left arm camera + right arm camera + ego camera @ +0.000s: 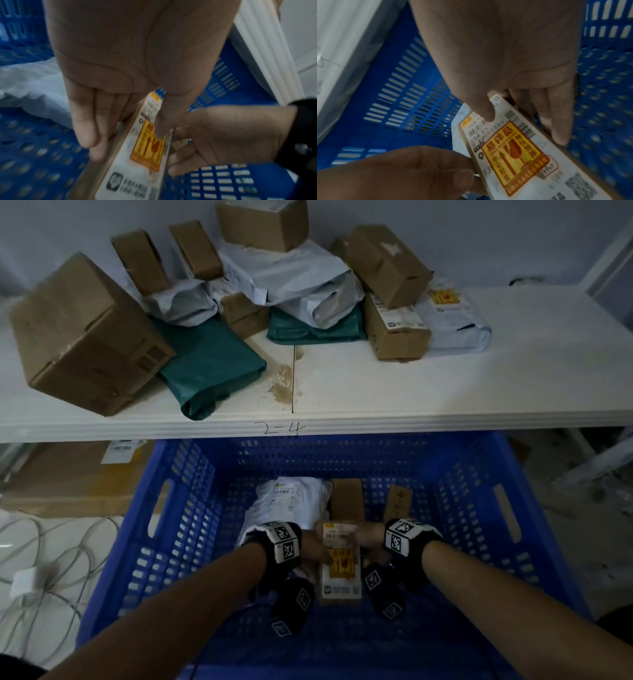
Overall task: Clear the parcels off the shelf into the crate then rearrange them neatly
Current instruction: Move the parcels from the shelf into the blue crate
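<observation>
Both hands, left hand (310,546) and right hand (368,537), grip a labelled box (340,570) inside the crate (191,508); loading step; next, set it down at six o'clock of the white bag (291,501).

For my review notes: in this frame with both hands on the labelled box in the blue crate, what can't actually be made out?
- Labelled box: underside hidden in every view; the crate floor beneath it is covered, so contact is unclear.
- Left hand and right hand: fingertips in the head view hidden by wristbands and box.
- Label text: small print blurred in both wrist views.
- White mailer: near end hidden by the left wrist.
- Shelf parcels: pile overlaps, so no reliable count.
</observation>
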Action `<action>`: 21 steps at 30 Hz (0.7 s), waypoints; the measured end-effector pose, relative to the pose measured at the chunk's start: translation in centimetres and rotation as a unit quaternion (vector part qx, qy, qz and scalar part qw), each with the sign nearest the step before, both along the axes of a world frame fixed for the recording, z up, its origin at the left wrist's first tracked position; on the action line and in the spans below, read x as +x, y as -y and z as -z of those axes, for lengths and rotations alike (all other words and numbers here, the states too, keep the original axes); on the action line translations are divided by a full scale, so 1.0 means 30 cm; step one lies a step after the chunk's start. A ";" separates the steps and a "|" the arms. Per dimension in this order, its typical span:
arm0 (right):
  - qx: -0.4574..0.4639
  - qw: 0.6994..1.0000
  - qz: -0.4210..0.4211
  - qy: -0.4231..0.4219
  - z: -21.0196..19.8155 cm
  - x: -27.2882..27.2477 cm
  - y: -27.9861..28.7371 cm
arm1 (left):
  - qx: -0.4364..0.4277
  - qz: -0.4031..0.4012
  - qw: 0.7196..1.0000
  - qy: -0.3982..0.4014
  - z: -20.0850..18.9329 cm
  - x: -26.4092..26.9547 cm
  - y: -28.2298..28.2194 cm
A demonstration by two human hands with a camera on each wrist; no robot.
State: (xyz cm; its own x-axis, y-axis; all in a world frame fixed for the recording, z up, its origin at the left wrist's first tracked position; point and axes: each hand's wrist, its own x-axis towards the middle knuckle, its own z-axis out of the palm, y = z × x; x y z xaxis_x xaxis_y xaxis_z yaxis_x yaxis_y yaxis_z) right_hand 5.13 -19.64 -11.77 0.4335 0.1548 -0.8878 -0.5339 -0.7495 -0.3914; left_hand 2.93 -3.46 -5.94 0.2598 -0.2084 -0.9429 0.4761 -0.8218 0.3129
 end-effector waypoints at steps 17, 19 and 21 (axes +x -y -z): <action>0.041 0.998 0.021 0.049 -0.374 0.000 0.042 | 0.002 0.027 0.988 0.153 -0.143 0.073 -0.015; 0.049 0.995 0.014 0.089 -0.497 0.025 0.015 | -0.028 0.030 0.983 0.177 -0.252 0.115 -0.046; 0.083 0.989 0.014 0.123 -0.616 0.063 -0.026 | -0.066 -0.006 0.975 0.213 -0.382 0.158 -0.093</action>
